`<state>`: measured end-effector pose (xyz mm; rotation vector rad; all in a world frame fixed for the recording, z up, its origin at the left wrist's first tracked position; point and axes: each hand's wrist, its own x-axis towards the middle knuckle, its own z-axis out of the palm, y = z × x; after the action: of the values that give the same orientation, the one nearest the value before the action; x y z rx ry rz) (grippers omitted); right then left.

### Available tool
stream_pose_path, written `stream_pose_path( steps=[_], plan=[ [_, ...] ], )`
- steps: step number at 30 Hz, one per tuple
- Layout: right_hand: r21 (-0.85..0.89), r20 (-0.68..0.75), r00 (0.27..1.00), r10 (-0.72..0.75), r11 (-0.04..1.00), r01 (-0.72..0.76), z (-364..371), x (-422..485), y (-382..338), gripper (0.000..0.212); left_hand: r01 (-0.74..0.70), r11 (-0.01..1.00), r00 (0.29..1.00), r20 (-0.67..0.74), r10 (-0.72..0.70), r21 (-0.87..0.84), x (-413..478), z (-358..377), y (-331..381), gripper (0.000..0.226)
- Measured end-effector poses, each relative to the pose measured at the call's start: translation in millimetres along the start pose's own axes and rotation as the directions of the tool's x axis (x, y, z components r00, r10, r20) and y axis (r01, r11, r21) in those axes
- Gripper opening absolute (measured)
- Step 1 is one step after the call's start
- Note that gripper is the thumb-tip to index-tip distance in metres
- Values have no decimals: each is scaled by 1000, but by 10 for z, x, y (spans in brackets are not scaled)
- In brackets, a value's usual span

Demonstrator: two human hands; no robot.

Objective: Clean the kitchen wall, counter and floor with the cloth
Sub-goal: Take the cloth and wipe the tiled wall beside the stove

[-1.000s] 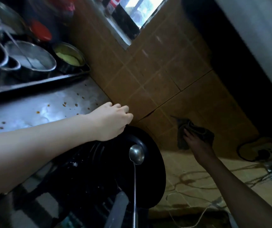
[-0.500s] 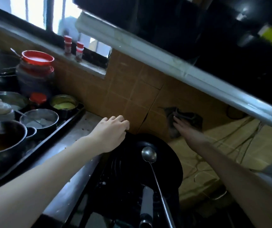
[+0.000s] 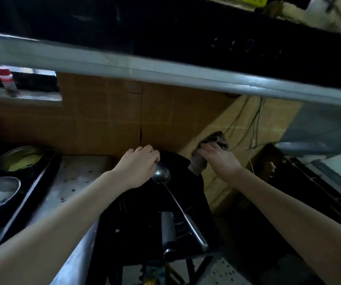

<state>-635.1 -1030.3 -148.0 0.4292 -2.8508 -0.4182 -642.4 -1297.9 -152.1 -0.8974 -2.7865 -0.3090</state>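
Your cloth (image 3: pixel 198 164) was bunched in your right hand (image 3: pixel 220 159), fingers curled round it, up against the tiled wall (image 3: pixel 217 124) at the wok's (image 3: pixel 144 206) 2 o'clock. Your left hand (image 3: pixel 137 168) curled over the wok's rim at 11 o'clock, right by the ladle (image 3: pixel 161 175). Speckled tabletop (image 3: pixel 72 182) sat at 9.

Dim, underexposed; motion blur throughout; wide-angle edge bending; faint glare on range hood (image 3: pixel 165 73) rim.

Cloth (image 3: pixel 198 162) shifted rightward across the corner.
The right hand (image 3: pixel 220 159) carried it off the brown tiles (image 3: pixel 103 120) onto the paler wall (image 3: pixel 217 122) at right, nearer the wok (image 3: pixel 144 202) rim, apparently bunching it up.
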Motion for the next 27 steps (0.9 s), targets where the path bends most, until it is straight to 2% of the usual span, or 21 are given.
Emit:
stream_pose_path(
  steps=[2, 6, 13, 16, 20, 27],
  plan=[
    [19, 5, 999, 40, 999, -40, 11, -187, 107, 46, -39, 999, 999, 30, 39, -10, 135, 54, 181, 26],
    [71, 112, 989, 99, 992, -107, 116, -539, 351, 45, -110, 994, 988, 110, 112, -18, 390, 208, 544, 27],
    [175, 90, 979, 184, 965, -197, 465, -1069, 814, 51, -184, 983, 970, 158, 183, -5, 777, 473, 1142, 26],
    [205, 80, 979, 187, 958, -200, 622, -1256, 1059, 47, -195, 981, 964, 184, 194, -12, 931, 612, 1380, 25],
    [205, 75, 986, 151, 965, -164, 750, -1396, 1449, 49, -170, 985, 969, 184, 167, 2, 1182, 739, 1654, 24],
    [171, 129, 989, 73, 981, -95, 874, -1455, 2193, 63, -23, 998, 979, 204, 12, 56, 1600, 829, 2040, 25]
  ],
)
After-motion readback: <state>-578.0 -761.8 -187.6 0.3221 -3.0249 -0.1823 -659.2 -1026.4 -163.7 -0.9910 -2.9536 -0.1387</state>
